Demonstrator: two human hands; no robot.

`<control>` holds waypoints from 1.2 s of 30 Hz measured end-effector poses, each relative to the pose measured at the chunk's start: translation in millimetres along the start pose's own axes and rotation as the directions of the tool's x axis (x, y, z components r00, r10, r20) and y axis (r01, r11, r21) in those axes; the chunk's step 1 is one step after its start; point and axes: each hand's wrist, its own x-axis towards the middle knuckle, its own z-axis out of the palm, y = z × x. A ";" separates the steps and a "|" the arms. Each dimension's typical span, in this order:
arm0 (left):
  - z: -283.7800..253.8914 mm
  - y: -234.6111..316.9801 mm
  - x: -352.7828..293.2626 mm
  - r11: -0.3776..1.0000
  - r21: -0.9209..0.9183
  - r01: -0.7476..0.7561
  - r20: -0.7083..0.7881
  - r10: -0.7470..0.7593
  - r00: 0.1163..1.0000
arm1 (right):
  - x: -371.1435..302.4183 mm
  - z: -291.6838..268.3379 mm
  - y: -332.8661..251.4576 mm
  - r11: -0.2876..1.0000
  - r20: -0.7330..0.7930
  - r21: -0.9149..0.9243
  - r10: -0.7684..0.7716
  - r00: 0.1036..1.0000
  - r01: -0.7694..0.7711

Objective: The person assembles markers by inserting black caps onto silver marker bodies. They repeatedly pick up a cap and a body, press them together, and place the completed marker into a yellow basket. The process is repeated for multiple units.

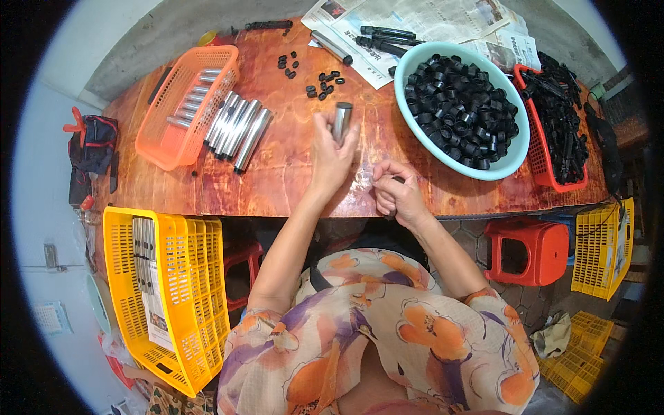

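Note:
My left hand (332,159) is wrapped round a silver metal tube (340,124), which stands nearly upright over the table with a dark cap at its top. Close to the table's front edge, my right hand (398,194) is curled shut with a small black piece (398,180) showing between the fingers; most of it is hidden. Several loose black caps (322,86) lie beyond my left hand. To its left, a row of silver tubes with black ends (238,131) rests beside an orange basket (155,142) that holds more tubes.
At the right, a pale green basin (408,117) is heaped with black caps. Past it, a red basket (550,176) holds black parts. Newspaper (443,21) covers the far edge, with one tube (330,47) on it. Yellow crates (200,277) and a red stool (529,242) stand below the table.

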 end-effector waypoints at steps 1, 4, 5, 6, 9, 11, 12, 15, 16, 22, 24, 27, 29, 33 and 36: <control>-5.7 5.8 -2.4 0.982 -0.176 0.062 -0.005 -0.064 0.998 | 0.9 4.8 -3.2 1.000 0.003 -0.001 -0.025 1.000 0.025; -21.4 25.2 -12.5 0.906 -0.410 0.104 -0.016 -0.121 0.992 | 2.4 31.6 -29.7 0.992 0.009 -0.004 -0.127 0.992 0.127; -22.0 21.6 -16.7 0.942 -0.334 0.017 -0.084 -0.048 0.995 | 6.1 41.1 -37.8 0.988 0.006 0.022 -0.156 0.988 0.156; -20.4 14.7 -22.5 0.966 -0.251 -0.066 -0.144 0.030 0.989 | 9.4 52.6 -48.0 0.977 0.003 0.060 -0.204 0.979 0.203; -12.9 4.2 -37.7 0.953 -0.258 -0.159 -0.193 0.110 0.975 | 23.7 83.7 -76.9 0.932 -0.031 0.165 -0.322 0.946 0.323; -7.4 0.9 -42.4 0.928 -0.343 -0.143 -0.180 0.085 0.980 | 34.2 97.2 -92.7 0.918 -0.021 0.232 -0.325 0.945 0.321; -7.6 7.2 -44.3 0.927 -0.344 -0.150 -0.178 0.093 0.980 | 43.8 98.3 -94.6 0.913 -0.016 0.270 -0.312 0.950 0.305; -10.0 10.4 -44.4 0.947 -0.281 -0.155 -0.093 0.134 0.987 | 65.9 102.1 -94.6 0.905 -0.029 0.339 -0.262 0.965 0.256; -10.8 9.7 -43.8 0.945 -0.281 -0.168 -0.096 0.146 0.985 | 71.3 103.0 -93.2 0.905 -0.047 0.356 -0.232 0.972 0.233; -11.1 6.7 -45.3 0.943 -0.281 -0.177 -0.128 0.146 0.981 | 85.0 97.4 -82.8 0.898 -0.085 0.418 -0.112 0.990 0.138; -11.4 9.5 -45.6 0.949 -0.263 -0.172 -0.134 0.141 0.981 | 86.8 95.0 -80.6 0.894 -0.085 0.429 -0.100 0.991 0.127; -11.2 10.4 -45.7 0.964 -0.206 -0.171 -0.180 0.134 0.974 | 85.6 95.4 -81.0 0.890 -0.116 0.437 -0.091 0.989 0.133; -11.7 14.7 -46.2 0.964 -0.213 -0.162 -0.154 0.131 0.979 | 85.3 95.5 -81.4 0.892 -0.121 0.430 -0.097 0.988 0.140; -10.4 14.4 -47.0 0.962 -0.217 -0.168 -0.155 0.136 0.978 | 83.5 96.8 -81.8 0.901 -0.127 0.404 -0.118 0.985 0.160; -9.5 14.7 -46.9 0.966 -0.199 -0.163 -0.167 0.130 0.977 | 81.9 97.0 -82.0 0.902 -0.124 0.389 -0.151 0.981 0.188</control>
